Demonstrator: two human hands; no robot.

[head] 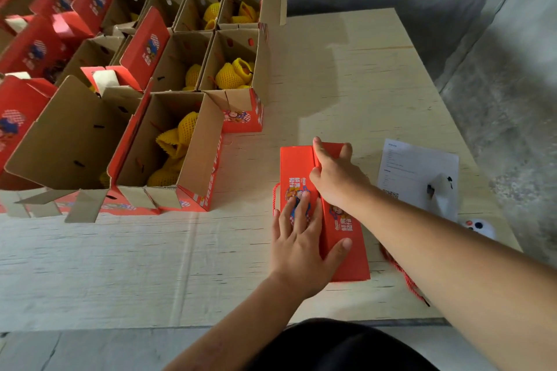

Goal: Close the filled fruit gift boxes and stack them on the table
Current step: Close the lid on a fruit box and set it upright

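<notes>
Here the red printed cardboard gift box (pixel 324 211) sits at lower centre of the frame on the pale wooden table (pixel 150 265). The left hand (pixel 297 238) presses its near flap flat, fingers straight and spread; the right hand (pixel 336 178) curls over the centre seam. Best to keep both flaps level and press the seam home. Bare tabletop lies left; open fruit-filled boxes (pixel 180 144) crowd the upper left, and the white paper sheet (pixel 416 169) lies just right

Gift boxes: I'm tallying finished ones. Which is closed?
The red box under both hands, right of the open ones; its flaps are folded shut.
</notes>
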